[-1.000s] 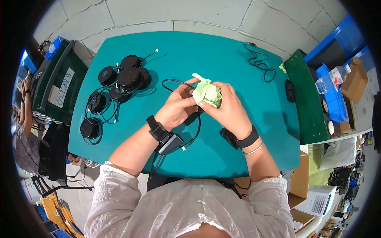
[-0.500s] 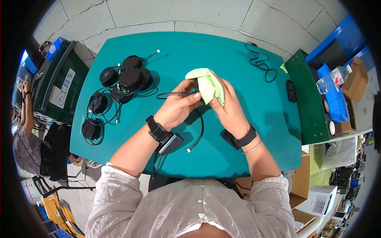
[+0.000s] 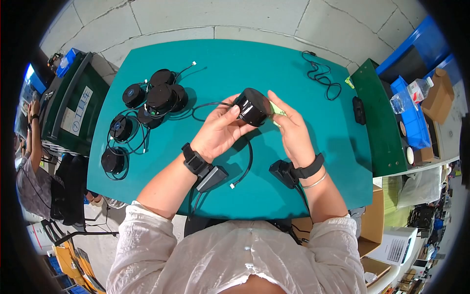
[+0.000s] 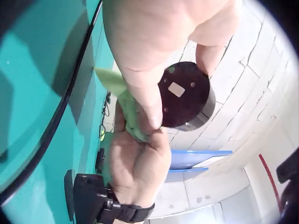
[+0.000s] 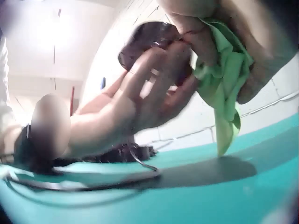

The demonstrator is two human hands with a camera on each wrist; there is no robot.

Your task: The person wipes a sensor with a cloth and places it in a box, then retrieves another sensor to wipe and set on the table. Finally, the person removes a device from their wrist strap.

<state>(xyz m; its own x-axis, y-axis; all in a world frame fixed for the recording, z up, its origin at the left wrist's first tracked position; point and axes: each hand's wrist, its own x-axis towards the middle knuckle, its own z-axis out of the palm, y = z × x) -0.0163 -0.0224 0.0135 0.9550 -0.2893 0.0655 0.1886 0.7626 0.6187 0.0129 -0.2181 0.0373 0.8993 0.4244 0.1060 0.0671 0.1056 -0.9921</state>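
Note:
Above the middle of the table, my left hand (image 3: 215, 132) grips a black cylindrical device (image 3: 253, 108) by its side, thumb on the near edge. Its flat face with small screws and a pale label (image 4: 176, 89) shows in the left wrist view. A black cable (image 3: 251, 159) with a white plug hangs below the left hand. My right hand (image 3: 296, 137), just right of the device, holds a crumpled light green cloth (image 5: 229, 70) between thumb and fingers. In the head view the right hand mostly hides the cloth.
Several similar black devices (image 3: 160, 96) with looped cables lie at the left of the green table (image 3: 235, 63). A coiled black cord (image 3: 320, 78) lies at the back right. Past the right edge are a green panel (image 3: 377, 122) and a blue bin (image 3: 416, 122).
The cloth, earlier wrapped over the device between both hands, has come off to the right with the right hand. The black device is now uncovered in the left hand.

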